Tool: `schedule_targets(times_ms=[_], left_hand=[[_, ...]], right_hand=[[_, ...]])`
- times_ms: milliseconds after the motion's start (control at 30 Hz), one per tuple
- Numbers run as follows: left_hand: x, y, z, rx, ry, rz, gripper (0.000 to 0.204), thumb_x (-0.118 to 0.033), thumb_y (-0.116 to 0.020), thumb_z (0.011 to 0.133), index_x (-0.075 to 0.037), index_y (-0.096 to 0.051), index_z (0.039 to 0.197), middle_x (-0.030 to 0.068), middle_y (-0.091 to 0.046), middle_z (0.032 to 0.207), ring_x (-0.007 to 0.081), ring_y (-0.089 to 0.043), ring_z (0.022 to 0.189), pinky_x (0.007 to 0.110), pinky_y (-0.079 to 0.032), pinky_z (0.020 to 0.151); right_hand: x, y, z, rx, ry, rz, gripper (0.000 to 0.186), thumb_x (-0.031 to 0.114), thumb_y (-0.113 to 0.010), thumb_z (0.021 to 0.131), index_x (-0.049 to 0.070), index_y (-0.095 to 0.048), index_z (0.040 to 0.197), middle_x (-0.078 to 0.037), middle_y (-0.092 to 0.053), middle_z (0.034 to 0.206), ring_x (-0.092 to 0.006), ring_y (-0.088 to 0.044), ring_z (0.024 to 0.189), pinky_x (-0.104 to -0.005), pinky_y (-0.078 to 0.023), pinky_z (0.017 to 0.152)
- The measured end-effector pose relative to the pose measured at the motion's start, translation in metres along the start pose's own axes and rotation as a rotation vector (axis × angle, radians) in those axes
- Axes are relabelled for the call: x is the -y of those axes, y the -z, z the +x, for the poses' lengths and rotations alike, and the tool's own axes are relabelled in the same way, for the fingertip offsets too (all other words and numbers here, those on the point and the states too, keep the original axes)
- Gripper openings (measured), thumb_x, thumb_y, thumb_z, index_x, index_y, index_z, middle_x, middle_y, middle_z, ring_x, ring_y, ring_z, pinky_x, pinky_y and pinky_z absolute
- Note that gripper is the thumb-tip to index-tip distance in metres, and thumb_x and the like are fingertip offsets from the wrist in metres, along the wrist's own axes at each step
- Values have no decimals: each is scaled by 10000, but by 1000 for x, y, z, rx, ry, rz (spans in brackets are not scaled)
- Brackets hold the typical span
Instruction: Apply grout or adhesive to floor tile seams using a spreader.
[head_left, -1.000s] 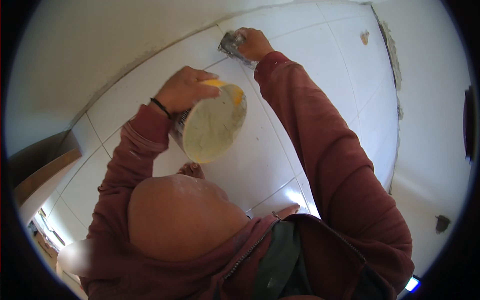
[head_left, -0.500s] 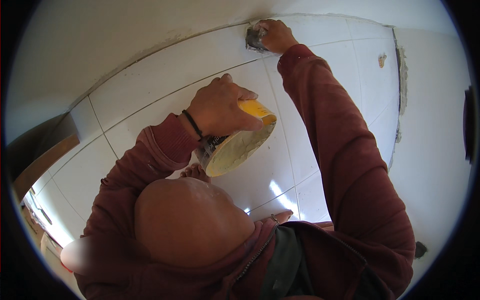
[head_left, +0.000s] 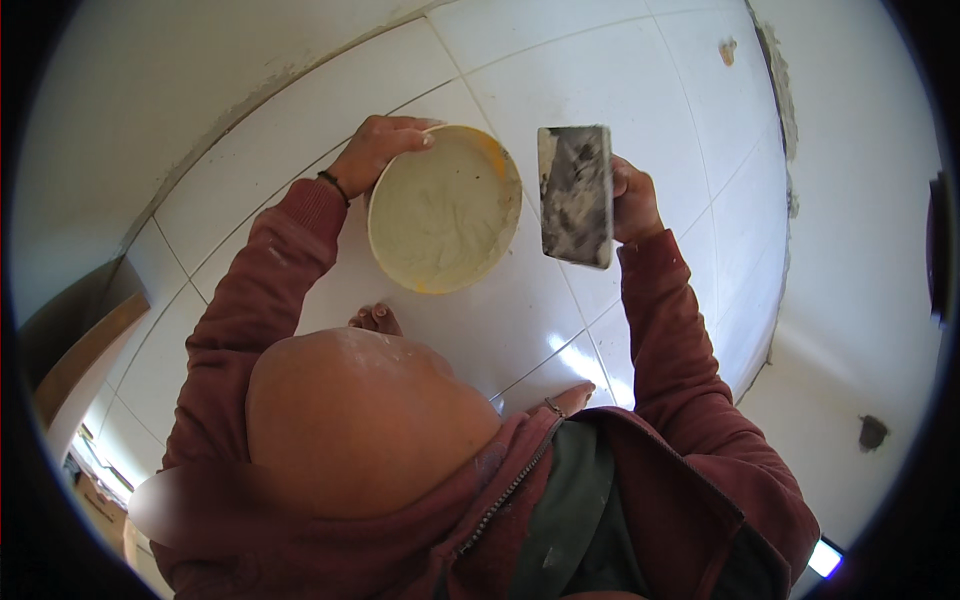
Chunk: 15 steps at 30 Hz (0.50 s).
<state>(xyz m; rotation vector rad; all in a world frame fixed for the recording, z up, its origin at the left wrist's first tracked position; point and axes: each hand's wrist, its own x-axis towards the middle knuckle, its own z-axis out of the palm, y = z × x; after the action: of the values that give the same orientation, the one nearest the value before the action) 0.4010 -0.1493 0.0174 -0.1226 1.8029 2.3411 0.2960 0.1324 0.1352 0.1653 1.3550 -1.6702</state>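
White floor tiles (head_left: 560, 95) stretched beneath the tub (head_left: 500, 158) of pale paste (head_left: 440, 215) on my remote feed, a bare knee (head_left: 370, 420) jutting just on the tub's near side, a brown-edged panel (head_left: 88, 352) well to its left. The left hand (head_left: 383, 147), reaching in from the tub's left, clasped its rim, the mouth tipped toward me. Right of the tub, apart, the right hand (head_left: 637, 203) gripped a smeared rectangular float (head_left: 576, 195), broad face showing.

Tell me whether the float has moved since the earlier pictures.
Yes: the float in the right hand has come back from the far wall, toward the person.
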Motion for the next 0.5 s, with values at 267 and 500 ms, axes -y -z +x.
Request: schedule_targets(times_ms=[267, 500], left_hand=[[-15, -10, 46, 130, 74, 118, 288, -219, -520, 811, 25, -604, 941, 97, -624, 827, 126, -570, 746, 285, -461, 685], [-34, -9, 51, 174, 106, 346, 323, -280, -543, 795, 13, -615, 910, 113, -622, 806, 163, -573, 732, 280, -439, 700]], right_hand=[[-54, -55, -30, 172, 520, -1567, 368, 83, -585, 525, 123, -616, 889, -60, -537, 837, -280, -523, 840, -401, -457, 675], [-49, 26, -111, 138, 108, -1815, 357, 106, -618, 528, 110, -616, 885, -84, -541, 787, -273, -527, 788, -377, -459, 651]])
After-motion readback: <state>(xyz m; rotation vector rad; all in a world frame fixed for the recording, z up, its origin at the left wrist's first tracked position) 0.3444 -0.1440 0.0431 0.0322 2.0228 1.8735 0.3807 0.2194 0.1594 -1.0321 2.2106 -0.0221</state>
